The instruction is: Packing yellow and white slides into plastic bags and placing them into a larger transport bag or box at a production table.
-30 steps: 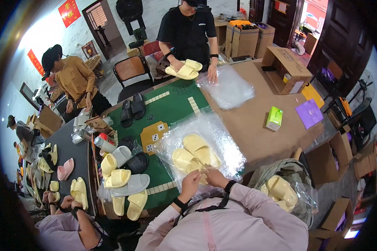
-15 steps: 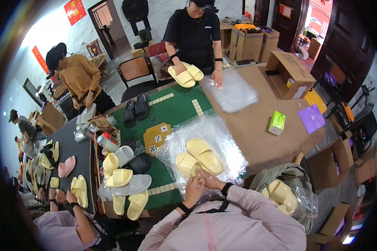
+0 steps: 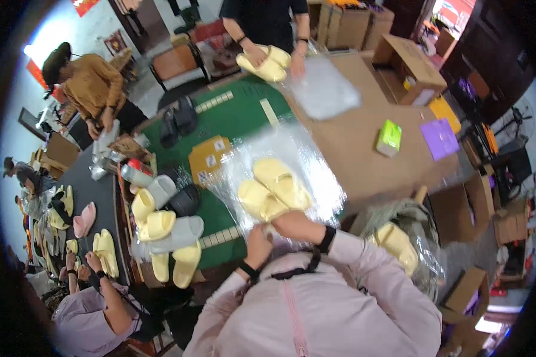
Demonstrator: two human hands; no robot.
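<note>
Since the earlier frame, both hands have drawn closer together at the near edge of the clear plastic bag [image 3: 280, 172]. Two pale yellow slippers [image 3: 274, 190] lie inside it, side by side, on the counter [image 3: 351, 149]. Left hand [image 3: 259, 241] and right hand [image 3: 295, 225] pinch the bag's near edge, fingers closed on the film. Left of the bag: a heap of yellow, grey and black slippers [image 3: 164, 229]. One green box [image 3: 389, 137] sits far right.
</note>
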